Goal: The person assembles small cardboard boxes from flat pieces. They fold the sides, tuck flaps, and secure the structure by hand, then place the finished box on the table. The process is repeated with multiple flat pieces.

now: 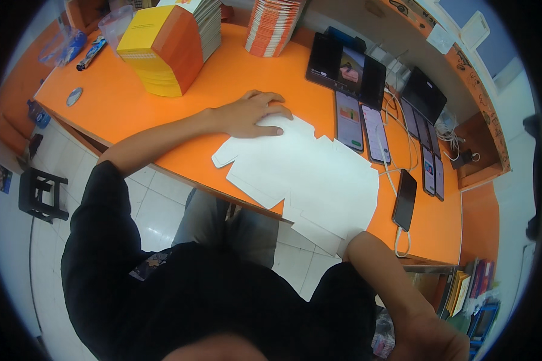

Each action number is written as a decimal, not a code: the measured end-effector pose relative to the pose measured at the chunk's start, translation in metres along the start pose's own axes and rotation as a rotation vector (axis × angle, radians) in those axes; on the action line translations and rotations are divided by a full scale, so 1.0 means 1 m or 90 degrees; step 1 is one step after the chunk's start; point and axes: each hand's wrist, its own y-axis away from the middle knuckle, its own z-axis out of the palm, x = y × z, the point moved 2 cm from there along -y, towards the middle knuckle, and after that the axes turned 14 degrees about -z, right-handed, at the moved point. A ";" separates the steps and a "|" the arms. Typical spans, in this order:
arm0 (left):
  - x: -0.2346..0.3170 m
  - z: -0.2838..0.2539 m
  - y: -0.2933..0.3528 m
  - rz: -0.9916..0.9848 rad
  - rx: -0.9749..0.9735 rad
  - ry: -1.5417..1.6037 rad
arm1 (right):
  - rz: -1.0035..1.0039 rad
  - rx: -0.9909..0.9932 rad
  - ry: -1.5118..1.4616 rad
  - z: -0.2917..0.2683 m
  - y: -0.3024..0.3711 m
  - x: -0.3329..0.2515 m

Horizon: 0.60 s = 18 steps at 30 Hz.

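Note:
A flat white die-cut cardboard sheet (pixel 328 174), shaped like an unfolded box with flaps, lies on the orange desk (pixel 235 84) and juts past its near edge. Palm down, my left hand (pixel 256 114) rests on the sheet's far left part, fingers spread. My right elbow is bent beside the sheet's near right corner. From there the forearm runs down to my right hand (pixel 433 340) at the lower right rim, low beside my body. Its fingers are out of sight, so I cannot tell what it holds.
Stacks of yellow-and-orange folded cartons (pixel 162 54) and orange-and-white cartons (pixel 272 27) stand at the back. Several phones (pixel 349 120), a tablet (pixel 346 69) and white cables (pixel 397 108) occupy the right side. Folders (pixel 461 292) fill a lower right shelf. A black stool (pixel 42 194) stands left.

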 end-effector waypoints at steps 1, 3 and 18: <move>-0.006 0.003 -0.004 -0.014 -0.012 0.019 | -0.011 0.010 -0.011 0.000 -0.001 0.000; -0.013 0.006 -0.006 -0.033 -0.018 0.069 | -0.031 0.069 -0.004 0.005 0.000 0.003; 0.001 -0.026 0.006 -0.073 0.228 0.251 | -0.008 0.181 -0.217 0.035 0.010 0.053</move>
